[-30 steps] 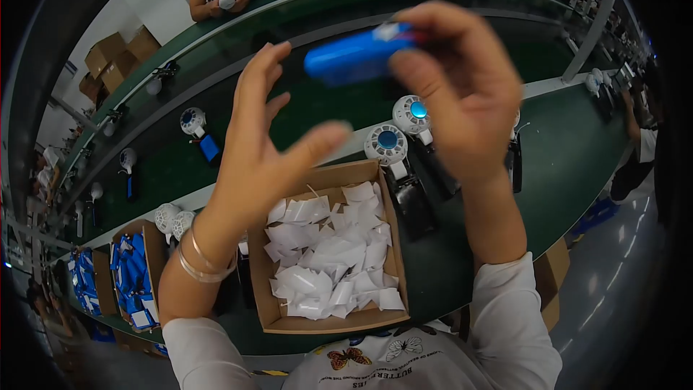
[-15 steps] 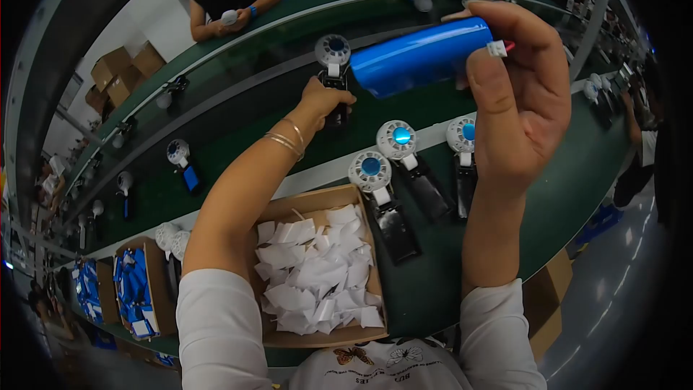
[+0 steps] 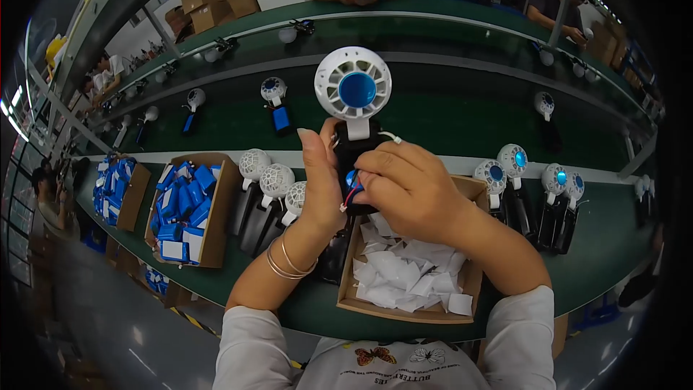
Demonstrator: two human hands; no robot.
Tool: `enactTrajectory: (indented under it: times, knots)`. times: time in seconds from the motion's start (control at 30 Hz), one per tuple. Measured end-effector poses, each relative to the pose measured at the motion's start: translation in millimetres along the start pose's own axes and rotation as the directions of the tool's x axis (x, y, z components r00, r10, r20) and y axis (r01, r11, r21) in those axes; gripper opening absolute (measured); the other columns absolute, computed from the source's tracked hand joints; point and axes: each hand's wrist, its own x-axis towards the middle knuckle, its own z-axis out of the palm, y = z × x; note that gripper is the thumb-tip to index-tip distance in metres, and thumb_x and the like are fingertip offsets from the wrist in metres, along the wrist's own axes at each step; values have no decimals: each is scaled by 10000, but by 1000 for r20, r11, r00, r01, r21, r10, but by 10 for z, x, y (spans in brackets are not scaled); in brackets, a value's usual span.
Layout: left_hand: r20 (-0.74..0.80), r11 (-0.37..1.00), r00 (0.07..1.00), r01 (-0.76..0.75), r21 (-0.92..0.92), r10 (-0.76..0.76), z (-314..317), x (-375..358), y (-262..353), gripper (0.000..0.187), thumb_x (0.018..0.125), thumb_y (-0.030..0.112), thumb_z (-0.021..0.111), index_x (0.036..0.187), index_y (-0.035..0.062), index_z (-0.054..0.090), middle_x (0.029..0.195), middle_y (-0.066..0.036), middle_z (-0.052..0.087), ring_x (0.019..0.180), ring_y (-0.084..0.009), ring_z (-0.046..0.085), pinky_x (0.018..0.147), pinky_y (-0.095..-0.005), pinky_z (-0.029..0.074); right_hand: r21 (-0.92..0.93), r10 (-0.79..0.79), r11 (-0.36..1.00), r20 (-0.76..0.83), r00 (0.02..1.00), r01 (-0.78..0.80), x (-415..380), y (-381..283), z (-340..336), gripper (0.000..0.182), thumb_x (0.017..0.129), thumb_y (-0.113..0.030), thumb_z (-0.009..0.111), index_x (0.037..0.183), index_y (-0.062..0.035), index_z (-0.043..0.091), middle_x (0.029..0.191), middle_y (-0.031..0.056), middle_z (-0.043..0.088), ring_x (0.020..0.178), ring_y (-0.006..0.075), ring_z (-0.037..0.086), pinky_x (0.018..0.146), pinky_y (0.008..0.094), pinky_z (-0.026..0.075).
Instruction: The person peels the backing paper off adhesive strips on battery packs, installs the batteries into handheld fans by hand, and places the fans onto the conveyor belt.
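Note:
A handheld fan (image 3: 355, 92) with a white round head, blue centre and black handle stands upright in front of me. My left hand (image 3: 322, 186) is closed around its handle from the left, thumb pointing up. On the right, my right hand (image 3: 413, 189) has its fingers bent against the handle, gripping a blue battery pack (image 3: 351, 178). Most of the pack is hidden by the fingers and handle. Red and dark wires with a small white connector (image 3: 343, 208) hang beside the right fingertips. Another white connector (image 3: 392, 137) sticks out above the right hand.
A cardboard box (image 3: 404, 312) of white slips lies below my hands. To the left stand boxes of blue battery packs (image 3: 182, 202) and several white fans (image 3: 276, 180). More fans (image 3: 512, 161) lie at right. Behind runs a green conveyor (image 3: 447, 115) carrying fans; people sit beyond.
The left hand has brought the fan from the conveyor to in front of me. The right hand has lowered the blue battery pack to the fan's handle. My view has turned left.

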Motion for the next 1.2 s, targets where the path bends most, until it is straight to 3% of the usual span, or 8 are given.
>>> enactTrajectory:
  times: [0.13,0.43,0.53,0.63,0.73,0.83,1.0,1.2]
  knots:
    - [14,998,1000,23,-65,-22,71,-8,-37,754,832,679,132,1241,102,393,1046,-43,558,940,-147,534,845,-269,415,-241,74,968,0,997,-72,11,-44,-108,264,608,-140,724,738,-14,531,985,142,498,943,297,461,766,383,419]
    - [67,964,981,-191,183,182,170,60,-327,642,875,593,212,1277,93,238,1072,-105,471,836,-174,550,735,-297,472,249,430,867,66,900,-432,-177,276,-53,685,580,-20,727,1106,-56,289,995,168,469,887,300,540,740,328,458]
    - [100,971,994,-73,228,51,157,86,-327,715,899,497,328,1368,49,29,1181,-164,403,1029,-175,464,862,-269,371,666,754,141,408,516,-733,-87,448,-162,590,615,-25,704,1045,-110,310,932,95,534,809,196,550,640,313,467]
    - [155,939,982,50,340,-108,28,-118,-88,817,874,385,503,1381,93,-68,1193,-262,451,926,-187,564,774,-290,431,250,870,84,453,193,-965,-228,1324,-371,533,665,-58,687,1036,-123,311,901,112,544,794,210,554,616,329,462]
    - [39,197,993,-61,978,113,-604,-106,433,411,786,89,602,1182,81,489,998,-133,604,829,-180,598,732,-293,474,-41,978,54,203,44,-998,-838,2263,-423,498,687,-106,690,1050,-115,350,923,132,533,799,234,538,612,362,452]
    - [86,-478,996,-59,877,36,-1565,66,678,306,700,40,604,1001,53,555,910,-133,609,874,-295,578,751,-375,462,-260,985,66,172,21,-963,-1366,2754,-603,454,672,-110,702,1016,-86,407,1003,162,496,841,277,538,675,399,464]
    - [86,-396,914,-254,882,-396,-2184,90,860,387,689,98,665,1045,89,514,1101,-126,528,1045,-308,497,891,-362,405,-457,913,397,110,393,-796,-1153,2438,-705,397,671,-102,702,975,-48,453,1078,187,440,903,320,527,761,369,463]
    - [230,-551,948,-315,773,-219,-2384,121,677,319,769,178,616,1029,53,480,1040,-198,521,995,-345,500,880,-389,400,-31,698,701,229,678,-712,-589,1447,-886,295,714,-92,648,953,-27,488,1040,96,461,939,212,499,787,302,440]
